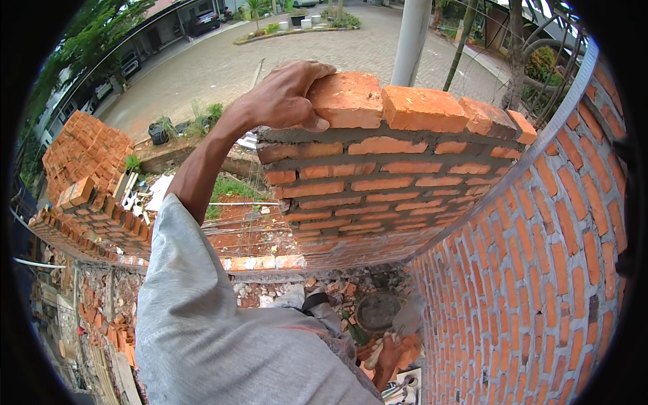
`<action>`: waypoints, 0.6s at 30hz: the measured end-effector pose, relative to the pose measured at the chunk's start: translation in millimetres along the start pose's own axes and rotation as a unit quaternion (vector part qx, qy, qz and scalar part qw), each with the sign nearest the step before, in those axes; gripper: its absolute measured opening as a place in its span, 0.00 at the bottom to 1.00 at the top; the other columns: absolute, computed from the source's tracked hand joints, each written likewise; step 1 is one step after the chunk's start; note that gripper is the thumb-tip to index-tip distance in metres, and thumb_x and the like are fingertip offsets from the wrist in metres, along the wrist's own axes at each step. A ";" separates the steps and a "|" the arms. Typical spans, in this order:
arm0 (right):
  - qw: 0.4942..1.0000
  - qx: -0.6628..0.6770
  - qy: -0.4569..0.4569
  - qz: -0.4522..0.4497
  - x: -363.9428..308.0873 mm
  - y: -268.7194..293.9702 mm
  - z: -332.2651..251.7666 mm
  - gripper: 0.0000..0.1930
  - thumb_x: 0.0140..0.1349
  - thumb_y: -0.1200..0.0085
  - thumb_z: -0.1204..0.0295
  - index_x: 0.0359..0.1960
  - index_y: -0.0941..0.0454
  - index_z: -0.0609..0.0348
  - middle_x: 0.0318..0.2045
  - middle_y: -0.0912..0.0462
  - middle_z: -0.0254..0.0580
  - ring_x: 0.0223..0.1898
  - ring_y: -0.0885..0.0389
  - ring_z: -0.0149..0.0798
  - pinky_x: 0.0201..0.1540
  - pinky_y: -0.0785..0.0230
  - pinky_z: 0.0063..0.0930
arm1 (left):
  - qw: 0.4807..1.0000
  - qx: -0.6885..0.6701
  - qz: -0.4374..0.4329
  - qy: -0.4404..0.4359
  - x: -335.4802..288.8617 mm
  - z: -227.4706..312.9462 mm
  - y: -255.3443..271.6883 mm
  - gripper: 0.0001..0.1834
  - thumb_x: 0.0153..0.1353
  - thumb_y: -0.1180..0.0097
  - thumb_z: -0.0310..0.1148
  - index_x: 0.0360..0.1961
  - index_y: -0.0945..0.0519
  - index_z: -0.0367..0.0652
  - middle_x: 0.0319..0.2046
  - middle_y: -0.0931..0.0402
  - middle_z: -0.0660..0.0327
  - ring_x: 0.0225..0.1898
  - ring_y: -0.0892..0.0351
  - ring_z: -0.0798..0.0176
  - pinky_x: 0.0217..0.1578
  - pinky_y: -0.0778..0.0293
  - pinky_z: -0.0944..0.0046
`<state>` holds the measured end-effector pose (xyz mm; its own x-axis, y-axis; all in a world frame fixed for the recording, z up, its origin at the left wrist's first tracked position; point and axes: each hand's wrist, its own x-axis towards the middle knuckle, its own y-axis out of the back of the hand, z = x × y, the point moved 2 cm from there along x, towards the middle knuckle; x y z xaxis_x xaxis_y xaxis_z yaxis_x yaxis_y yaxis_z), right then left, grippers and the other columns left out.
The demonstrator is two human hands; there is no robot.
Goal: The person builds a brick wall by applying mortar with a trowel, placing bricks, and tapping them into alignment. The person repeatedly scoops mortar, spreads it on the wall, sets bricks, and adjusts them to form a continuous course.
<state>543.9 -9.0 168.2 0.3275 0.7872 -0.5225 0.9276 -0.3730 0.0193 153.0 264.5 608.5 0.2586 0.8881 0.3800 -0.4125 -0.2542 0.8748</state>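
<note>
"One rough orange clay brick (346, 101), being laid?"
"Seems so. Left hand (287, 94): fingers grip it, top left on the red brick wall (381, 183). Right hand's (387, 356) fingers: can't tell. Next needs pressing level."

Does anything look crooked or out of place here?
Yes, slightly: the top row of bricks looks uneven. The end brick under the left hand doesn't line up neatly with the next, and the upright joints there show little grey mortar. Brick pieces also lie scattered at lower left.
</note>
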 end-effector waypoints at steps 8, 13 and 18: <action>0.999 -0.025 -0.025 0.006 3.8 -8.7 -2.2 0.14 0.65 0.46 0.68 0.47 0.27 0.66 0.26 0.21 0.43 0.21 0.23 0.36 0.26 0.31 0.32 | 0.997 0.008 -0.054 0.059 18.4 -8.6 -6.6 0.50 0.26 0.29 0.31 0.60 0.25 0.32 0.52 0.21 0.44 0.53 0.21 0.47 0.59 0.28 0.56; 0.998 -0.064 -0.011 -0.025 19.9 -3.4 14.5 0.21 0.65 0.45 0.68 0.54 0.30 0.69 0.32 0.19 0.45 0.24 0.22 0.37 0.29 0.31 0.34 | 0.994 0.035 -0.072 0.069 18.4 -9.3 -12.3 0.48 0.30 0.30 0.36 0.61 0.25 0.36 0.52 0.21 0.46 0.54 0.23 0.48 0.60 0.31 0.56; 0.995 -0.085 -0.054 -0.026 15.7 -3.3 9.1 0.25 0.64 0.45 0.67 0.58 0.31 0.72 0.40 0.18 0.54 0.40 0.20 0.49 0.47 0.31 0.41 | 0.996 0.038 -0.071 0.043 19.9 -13.4 -16.7 0.48 0.32 0.30 0.39 0.61 0.25 0.35 0.50 0.21 0.45 0.53 0.23 0.48 0.58 0.30 0.56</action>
<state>544.3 0.1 152.2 0.2654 0.7423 -0.6153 0.9628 -0.2378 0.1283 153.3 291.6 597.4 0.2334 0.9456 0.2267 -0.3090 -0.1489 0.9393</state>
